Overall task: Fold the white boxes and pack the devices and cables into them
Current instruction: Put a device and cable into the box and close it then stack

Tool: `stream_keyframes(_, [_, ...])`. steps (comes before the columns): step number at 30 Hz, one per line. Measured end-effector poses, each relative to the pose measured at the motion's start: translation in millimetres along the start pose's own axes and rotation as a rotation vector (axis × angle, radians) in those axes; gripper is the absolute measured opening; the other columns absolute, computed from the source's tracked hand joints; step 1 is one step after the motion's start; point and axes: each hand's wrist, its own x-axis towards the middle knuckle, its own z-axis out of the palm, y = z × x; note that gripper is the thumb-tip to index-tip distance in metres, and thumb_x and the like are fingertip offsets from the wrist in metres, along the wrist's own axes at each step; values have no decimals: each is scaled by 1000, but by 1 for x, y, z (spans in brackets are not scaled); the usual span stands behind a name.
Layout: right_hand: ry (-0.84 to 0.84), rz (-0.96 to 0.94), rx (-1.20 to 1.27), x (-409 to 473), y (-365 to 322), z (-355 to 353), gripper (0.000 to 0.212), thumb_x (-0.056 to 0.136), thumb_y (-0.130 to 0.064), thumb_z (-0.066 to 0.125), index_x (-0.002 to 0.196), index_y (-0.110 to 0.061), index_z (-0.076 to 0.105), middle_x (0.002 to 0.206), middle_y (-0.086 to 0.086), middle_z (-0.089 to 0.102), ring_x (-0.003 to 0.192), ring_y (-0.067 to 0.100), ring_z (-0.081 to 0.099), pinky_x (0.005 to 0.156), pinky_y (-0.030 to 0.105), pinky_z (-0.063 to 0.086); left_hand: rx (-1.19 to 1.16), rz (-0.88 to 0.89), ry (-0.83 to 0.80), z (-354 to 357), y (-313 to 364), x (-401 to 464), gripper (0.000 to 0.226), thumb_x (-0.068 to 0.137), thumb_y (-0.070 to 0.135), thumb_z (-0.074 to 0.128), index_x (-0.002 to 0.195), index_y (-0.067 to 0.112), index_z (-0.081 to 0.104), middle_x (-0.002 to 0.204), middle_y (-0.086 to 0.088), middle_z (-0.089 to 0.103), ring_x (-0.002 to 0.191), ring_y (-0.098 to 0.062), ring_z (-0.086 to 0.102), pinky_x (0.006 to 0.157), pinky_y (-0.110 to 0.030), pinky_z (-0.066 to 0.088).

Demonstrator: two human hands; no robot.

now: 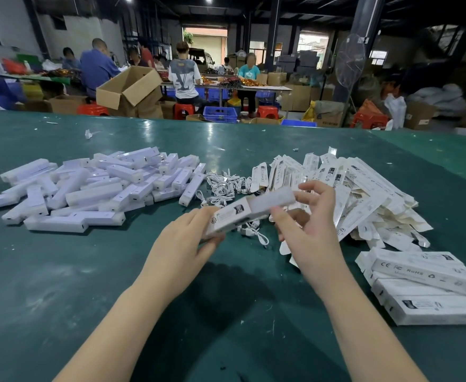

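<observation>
The white box is gripped by the left hand; the device, half inside, is pinched by the right hand. It should be pushed in straight toward the left grip.

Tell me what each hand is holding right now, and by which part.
The left hand grips the white box at its near, closed end. The right hand pinches the device that sticks out of the box's open far end.

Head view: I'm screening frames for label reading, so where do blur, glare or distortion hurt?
Head view: the box and right hand are motion-blurred; ceiling lights glare on the green table; wide-angle bending curves its far edge; hand shadows darken the centre.
</observation>
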Motion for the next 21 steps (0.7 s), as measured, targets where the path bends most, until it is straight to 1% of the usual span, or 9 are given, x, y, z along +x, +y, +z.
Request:
stream_keyframes(2, [61, -54, 27, -1, 0, 0, 29, 93, -13, 63, 104, -33, 44, 94, -19, 58, 57, 1, 49, 54, 12, 43, -183, -80, 43, 1, 3, -1, 24, 93, 32, 59, 110, 43, 46, 96, 25, 59, 85, -2, 53, 69, -14, 40])
stream_keyframes(4, [87, -82, -10, 0, 2, -2, 16, 95, -16, 61, 101, -28, 52, 73, -21, 58, 55, -1, 48, 52, 11, 40, -401, -168, 100, 4, 8, 0, 18, 93, 32, 59, 98, 41, 45, 79, 25, 59, 66, -1, 52, 58, -10, 39])
stream_keyframes(6, [88, -100, -72, 1, 6, -2, 13, 94, -16, 61, 96, -28, 58, 85, -15, 61, 62, -2, 51, 56, 8, 40, -568, -223, 194, 4, 13, 1, 14, 92, 41, 59, 94, 36, 45, 71, 13, 58, 58, -8, 49, 53, -13, 40])
stream_keyframes(7, [79, -98, -117, 2, 8, -1, 13, 94, -15, 61, 93, -28, 59, 95, -8, 61, 66, -3, 52, 59, 7, 41, -616, -242, 230, 3, 15, 1, 17, 91, 48, 58, 94, 36, 46, 76, 10, 60, 65, -13, 55, 56, -15, 43])
stream_keyframes(10, [8, -64, -303, 4, 18, 2, 14, 93, -16, 60, 94, -30, 60, 103, -9, 59, 76, -9, 53, 65, 4, 41, -669, -275, 260, 3, 16, 2, 18, 86, 49, 55, 98, 37, 46, 91, 24, 64, 88, -16, 66, 68, -13, 47])
stream_keyframes(13, [-118, -57, -528, 6, 28, 2, 21, 93, -18, 57, 111, -28, 60, 109, -11, 56, 90, -6, 52, 77, 10, 42, -685, -280, 263, 2, 17, 2, 16, 88, 44, 55, 98, 36, 46, 90, 24, 64, 91, -19, 66, 72, -15, 48])
stream_keyframes(17, [-393, -53, -907, 5, 45, 6, 43, 98, -21, 46, 141, -22, 43, 135, -3, 49, 126, 17, 42, 106, 32, 33, -677, -259, 271, 3, 18, 2, 14, 92, 38, 57, 96, 31, 45, 86, 14, 62, 83, -26, 62, 69, -25, 48])
stream_keyframes(19, [-507, -36, -1075, 3, 53, 10, 46, 99, -25, 44, 145, -22, 41, 139, -2, 46, 131, 20, 37, 109, 33, 31, -630, -253, 281, 2, 17, 1, 13, 95, 28, 58, 93, 31, 45, 80, 9, 59, 71, -23, 57, 58, -20, 43])
stream_keyframes(21, [-520, -5, -1135, 4, 57, 12, 41, 99, -28, 46, 139, -20, 50, 137, -1, 48, 130, 20, 39, 108, 30, 31, -549, -248, 280, 1, 15, 1, 17, 93, 24, 60, 88, 29, 45, 68, 17, 57, 57, -10, 49, 51, -14, 38])
